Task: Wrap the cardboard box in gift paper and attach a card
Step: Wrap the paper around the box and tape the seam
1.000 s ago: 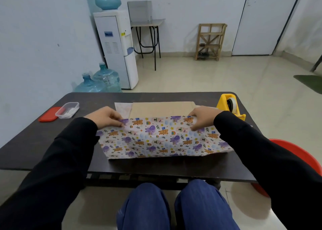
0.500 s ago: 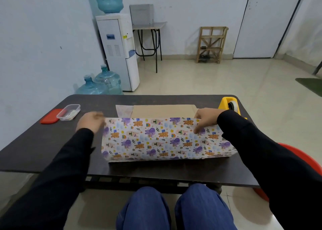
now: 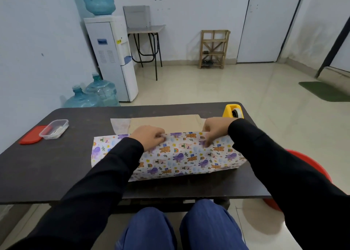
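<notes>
- Centre: cardboard box (image 3: 164, 122) on table (image 3: 56, 164), gift paper (image 3: 181, 155) folded over its near side.
- Left hand (image 3: 149, 138), right hand (image 3: 216, 130): fingers curled on the paper's upper edge, apparently pinching.
- Left sleeve (image 3: 121, 160) hides part of the paper.
- Right: tape dispenser (image 3: 232, 111); left: plastic container (image 3: 54, 129).

Light: soft, even indoor light; moderately bright.
Glare: a pale sheen lay on the floor (image 3: 217, 87).
Shadows: faint and soft-edged beneath the table (image 3: 37, 174).
Focus: the gift paper (image 3: 189, 155) print read clearly.
Distortion: the door (image 3: 265, 22) leaned and bowed near the edge.
</notes>
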